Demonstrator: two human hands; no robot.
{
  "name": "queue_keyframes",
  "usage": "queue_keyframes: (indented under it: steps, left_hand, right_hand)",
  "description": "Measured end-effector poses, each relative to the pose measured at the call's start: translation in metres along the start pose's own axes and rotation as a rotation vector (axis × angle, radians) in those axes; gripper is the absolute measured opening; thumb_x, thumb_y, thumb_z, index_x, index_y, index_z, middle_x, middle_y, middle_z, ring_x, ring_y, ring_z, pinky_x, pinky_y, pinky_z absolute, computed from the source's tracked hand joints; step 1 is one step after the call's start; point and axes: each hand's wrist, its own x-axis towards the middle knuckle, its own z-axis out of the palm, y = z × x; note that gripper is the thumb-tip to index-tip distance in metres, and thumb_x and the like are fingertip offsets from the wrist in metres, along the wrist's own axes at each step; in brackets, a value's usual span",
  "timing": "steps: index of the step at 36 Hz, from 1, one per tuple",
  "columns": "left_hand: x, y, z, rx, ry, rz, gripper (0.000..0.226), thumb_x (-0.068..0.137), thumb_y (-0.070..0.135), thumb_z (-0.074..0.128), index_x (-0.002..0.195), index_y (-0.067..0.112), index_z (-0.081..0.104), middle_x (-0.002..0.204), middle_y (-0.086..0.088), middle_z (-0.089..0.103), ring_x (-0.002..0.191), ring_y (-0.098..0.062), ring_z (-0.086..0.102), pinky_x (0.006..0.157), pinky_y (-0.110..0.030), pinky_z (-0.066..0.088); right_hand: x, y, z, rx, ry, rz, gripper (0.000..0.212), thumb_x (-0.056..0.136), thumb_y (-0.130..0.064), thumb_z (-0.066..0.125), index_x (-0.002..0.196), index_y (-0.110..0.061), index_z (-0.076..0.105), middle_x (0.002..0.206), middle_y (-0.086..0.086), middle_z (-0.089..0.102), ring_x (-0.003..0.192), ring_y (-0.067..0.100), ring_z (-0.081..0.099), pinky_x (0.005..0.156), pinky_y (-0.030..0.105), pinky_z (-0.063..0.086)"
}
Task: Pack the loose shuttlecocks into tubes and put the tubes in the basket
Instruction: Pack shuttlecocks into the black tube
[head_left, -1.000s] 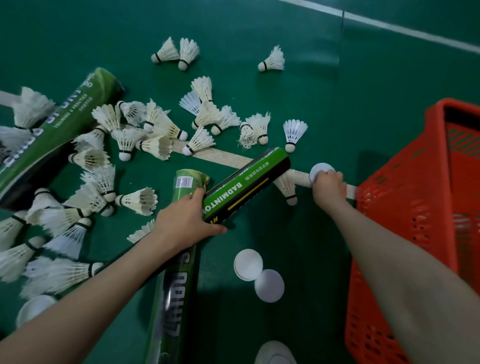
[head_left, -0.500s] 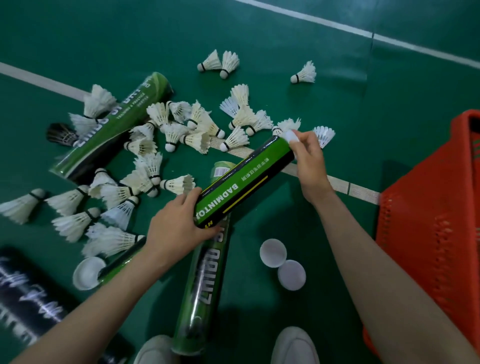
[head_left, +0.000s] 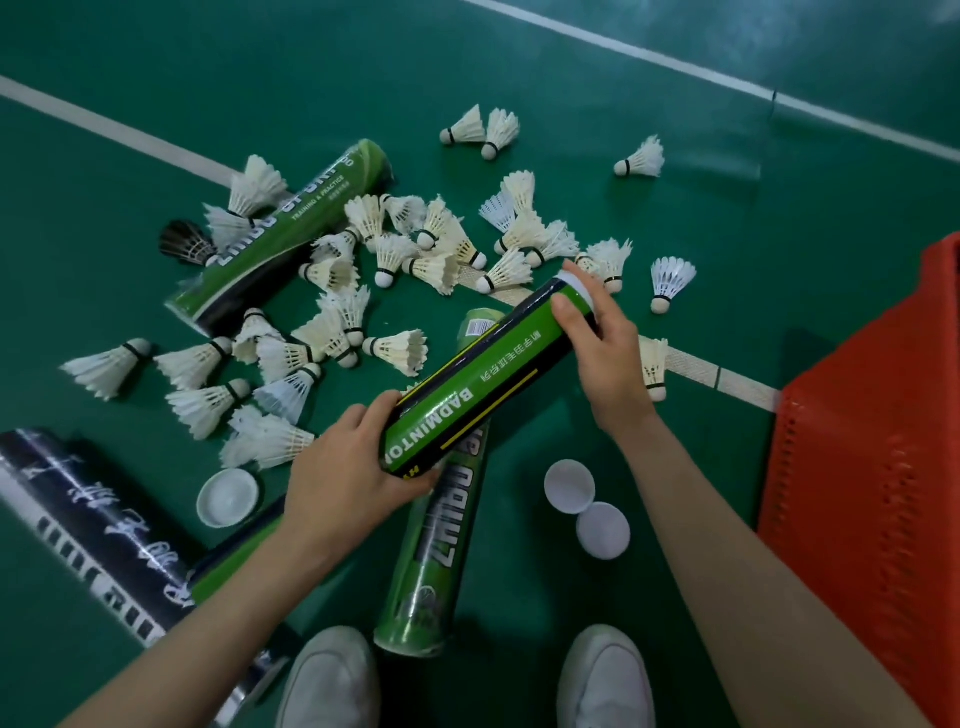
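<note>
Green-and-black BADMINTON tube (head_left: 483, 384) held tilted above the court floor (head_left: 675, 218), left hand (head_left: 348, 473) gripping its near end, right hand (head_left: 608, 353) curled round its far end at the white cap (head_left: 574, 283), another green tube (head_left: 441, 545) lying beneath, loose shuttlecocks (head_left: 395, 254) scattered beyond, red basket (head_left: 872, 457) at right

The arms are bare from wrist to the lower edge of the view: the left forearm (head_left: 208, 618) and the right forearm (head_left: 727, 551) carry no cloth that shows. The left hand (head_left: 343, 483) and the right hand (head_left: 608, 358) are bare as well (a short nail shows on the right thumb). On the feet are white shoes, the left shoe (head_left: 327, 675) and the right shoe (head_left: 605, 675), smooth and rounded at the toe, only their front parts in view.
</note>
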Motion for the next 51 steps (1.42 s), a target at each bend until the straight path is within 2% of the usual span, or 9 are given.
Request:
queue_keyframes:
  steps: [5,8,11,18,23,29,33,44,51]
  left_hand:
    - [-0.001,-0.006,0.0,0.004,0.019,-0.039,0.084,0.067,0.055,0.074,0.138,0.028,0.04,0.102,0.004,0.056,0.084,-0.019,0.06,0.059,-0.027,0.044]
    - [0.001,-0.009,0.0,0.015,-0.002,-0.041,0.086,0.067,0.056,0.074,0.141,0.028,0.038,0.107,0.003,0.057,0.088,-0.021,0.061,0.063,-0.03,0.048]
    - [0.002,-0.013,-0.001,0.009,-0.026,-0.051,0.087,0.066,0.056,0.074,0.141,0.031,0.037,0.109,0.006,0.057,0.092,-0.019,0.059,0.067,-0.031,0.05]
    - [0.002,-0.022,-0.004,-0.066,-0.031,-0.089,0.084,0.056,0.064,0.069,0.132,0.039,0.041,0.105,0.01,0.061,0.09,-0.019,0.061,0.071,-0.035,0.053]
    - [0.008,-0.02,-0.017,0.06,-0.035,-0.067,0.083,0.065,0.062,0.071,0.137,0.036,0.037,0.108,0.008,0.06,0.09,-0.017,0.06,0.068,-0.03,0.051]
    - [0.011,-0.008,-0.021,0.078,-0.109,-0.044,0.081,0.066,0.064,0.067,0.136,0.039,0.034,0.103,0.009,0.059,0.086,-0.015,0.059,0.065,-0.027,0.048]
    - [0.007,-0.004,-0.015,-0.009,-0.172,-0.058,0.081,0.065,0.061,0.07,0.136,0.039,0.036,0.106,0.009,0.062,0.09,-0.016,0.059,0.064,-0.026,0.043]
    - [0.015,0.007,-0.012,0.033,-0.139,-0.073,0.082,0.065,0.058,0.072,0.134,0.035,0.035,0.107,0.006,0.058,0.09,-0.018,0.059,0.075,-0.032,0.052]
    - [0.053,-0.002,-0.012,-0.836,-0.317,-0.383,0.08,0.058,0.058,0.082,0.12,0.023,0.046,0.104,-0.001,0.067,0.085,-0.018,0.069,0.078,-0.038,0.057]
  right_hand:
    - [-0.002,-0.003,0.016,0.001,0.073,-0.054,0.035,0.094,-0.036,0.055,0.124,-0.021,0.063,0.118,-0.007,0.067,0.109,0.013,0.06,0.104,0.034,0.045]
    - [-0.003,0.006,0.023,-0.011,0.146,-0.073,0.029,0.099,-0.027,0.051,0.121,-0.015,0.065,0.067,-0.023,0.062,0.061,0.01,0.044,0.058,0.009,0.04]
    - [-0.006,0.012,0.025,-0.046,0.179,-0.088,0.03,0.1,-0.025,0.048,0.121,-0.01,0.064,0.045,-0.021,0.042,0.045,0.005,0.02,0.043,0.014,0.022]
    - [0.0,0.006,0.041,-0.113,0.197,-0.074,0.032,0.1,-0.029,0.047,0.12,-0.013,0.066,0.056,-0.026,0.051,0.049,0.0,0.038,0.053,0.011,0.032]
    - [0.007,0.009,0.041,0.028,0.089,0.125,0.029,0.097,-0.032,0.05,0.119,-0.021,0.067,0.12,-0.002,0.067,0.117,0.016,0.058,0.105,0.039,0.043]
    - [0.023,0.008,0.025,0.087,0.037,0.226,0.028,0.095,-0.035,0.054,0.104,-0.017,0.073,0.088,-0.005,0.07,0.082,0.008,0.064,0.083,0.024,0.049]
    - [0.019,0.01,0.022,0.088,0.002,0.282,0.032,0.091,-0.043,0.053,0.092,-0.02,0.074,0.104,0.008,0.071,0.093,0.02,0.065,0.097,0.041,0.047]
    - [0.03,-0.022,0.025,-0.069,0.096,0.334,0.028,0.088,-0.043,0.051,0.079,-0.022,0.068,0.08,-0.002,0.064,0.079,0.016,0.059,0.08,0.033,0.045]
    - [0.012,-0.02,0.064,0.145,-0.039,0.482,0.069,0.095,-0.039,0.053,0.151,-0.025,0.016,0.15,0.004,0.033,0.13,0.024,0.042,0.107,0.046,0.039]
